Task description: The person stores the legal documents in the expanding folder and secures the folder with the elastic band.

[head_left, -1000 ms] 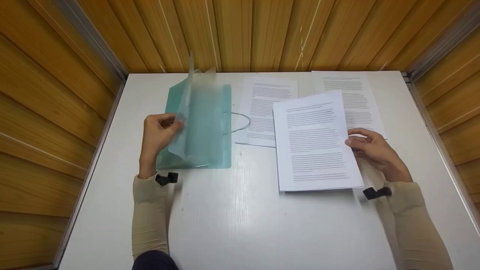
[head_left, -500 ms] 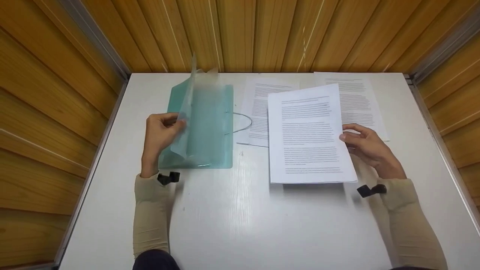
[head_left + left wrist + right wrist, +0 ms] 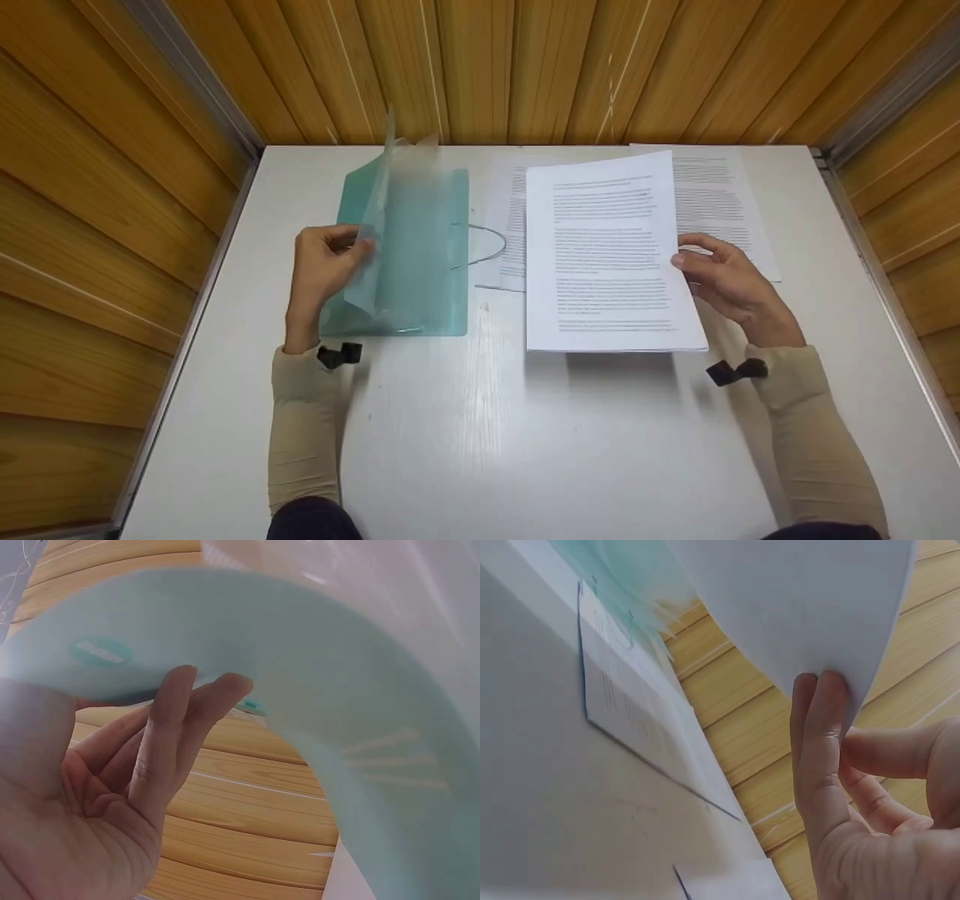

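My left hand (image 3: 319, 264) pinches the raised translucent flap of a teal plastic document folder (image 3: 427, 292). In the left wrist view the flap (image 3: 300, 652) arches over the fingers, with an oval label on it. An elastic cord (image 3: 501, 244) loops out from the folder's right edge. My right hand (image 3: 733, 289) grips the right edge of a thin stack of printed paper (image 3: 611, 255), thumb on top and fingers beneath. Held above the table, the stack (image 3: 802, 607) bends slightly in the right wrist view. It stands apart from the folder, to its right.
Two separate lots of printed paper lie at the back of the white table (image 3: 450, 435): one set of sheets (image 3: 504, 259) is partly under the raised stack, another (image 3: 724, 195) is farther right. Wooden slat walls (image 3: 480, 71) enclose the back and sides.
My right hand has carried the paper stack leftward and toward the back, covering more of the sheets behind it. The left hand keeps the folder flap raised, nearly unmoved.
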Available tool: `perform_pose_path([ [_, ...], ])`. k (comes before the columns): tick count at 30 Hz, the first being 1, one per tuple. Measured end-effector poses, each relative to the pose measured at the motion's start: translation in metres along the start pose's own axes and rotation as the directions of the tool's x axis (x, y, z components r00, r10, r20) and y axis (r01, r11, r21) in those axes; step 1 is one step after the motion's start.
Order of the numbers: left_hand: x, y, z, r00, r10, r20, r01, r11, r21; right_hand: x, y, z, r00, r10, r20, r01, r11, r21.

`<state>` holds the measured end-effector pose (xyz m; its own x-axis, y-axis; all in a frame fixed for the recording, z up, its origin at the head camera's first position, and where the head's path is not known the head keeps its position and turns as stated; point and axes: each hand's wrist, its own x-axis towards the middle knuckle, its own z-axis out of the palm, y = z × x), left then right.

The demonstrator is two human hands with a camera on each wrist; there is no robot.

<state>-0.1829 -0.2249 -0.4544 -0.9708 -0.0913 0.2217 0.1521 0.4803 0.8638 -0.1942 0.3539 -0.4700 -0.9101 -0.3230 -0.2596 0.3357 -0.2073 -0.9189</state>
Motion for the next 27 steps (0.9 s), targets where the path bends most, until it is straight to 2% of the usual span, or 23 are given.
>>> perform_pose_path([
  [10, -0.001, 0.001, 0.000, 1.000, 0.010, 0.005, -0.010, 1.000, -0.010, 0.009, -0.011, 0.017, 1.000, -0.019, 0.017, 0.019, 1.000, 0.021],
  [27, 0.001, 0.000, 0.005, 1.000, -0.012, -0.002, 0.012, 1.000, -0.004, 0.030, -0.020, 0.050, 0.997, -0.070, 0.029, 0.069, 0.997, 0.025],
])
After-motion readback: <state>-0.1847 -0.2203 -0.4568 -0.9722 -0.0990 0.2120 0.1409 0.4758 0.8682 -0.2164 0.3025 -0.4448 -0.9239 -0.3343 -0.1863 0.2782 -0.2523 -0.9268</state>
